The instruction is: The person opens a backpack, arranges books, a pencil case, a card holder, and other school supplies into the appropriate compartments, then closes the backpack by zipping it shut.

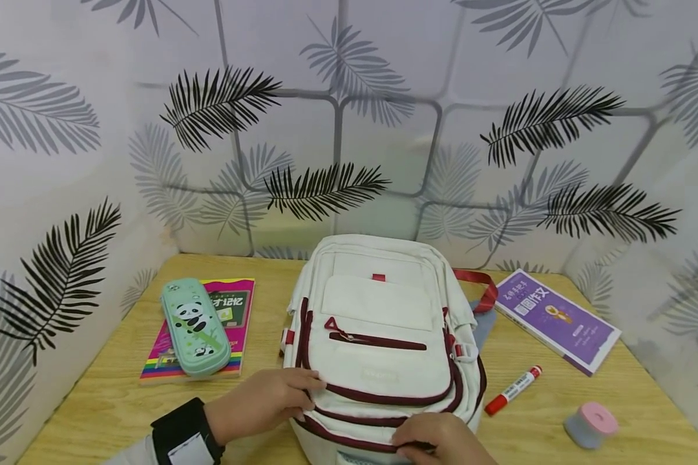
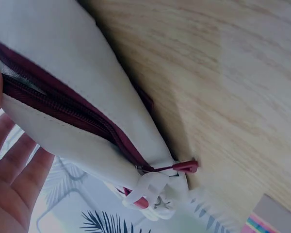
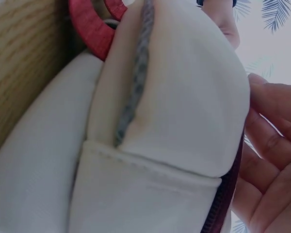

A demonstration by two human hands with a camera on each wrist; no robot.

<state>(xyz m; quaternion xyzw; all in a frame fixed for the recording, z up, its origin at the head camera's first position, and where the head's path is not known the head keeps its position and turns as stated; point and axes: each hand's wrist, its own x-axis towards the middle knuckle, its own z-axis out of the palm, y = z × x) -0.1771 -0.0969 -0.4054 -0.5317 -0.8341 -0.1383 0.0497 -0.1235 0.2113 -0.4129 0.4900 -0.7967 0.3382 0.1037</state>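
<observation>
A white backpack [image 1: 384,303] with dark red zips lies on the table, its front pocket facing up. At its near left edge, my left hand [image 1: 264,399] grips the fabric beside a zip. The left wrist view shows that zip [image 2: 63,109] parted, with the thumb at the gap and the other fingers against the outside of the flap. My right hand [image 1: 444,439] pinches the dark red zip edge at the near end of the bag. In the right wrist view its fingers [image 3: 271,141] lie along the white fabric, partly behind the edge.
Left of the bag, a green panda pencil case [image 1: 194,329] rests on a colourful book [image 1: 241,323]. To the right are a purple book [image 1: 558,320], a red-and-white marker [image 1: 513,390] and a small pink-topped container [image 1: 591,424]. A leaf-patterned covering [image 1: 378,142] stands behind the table.
</observation>
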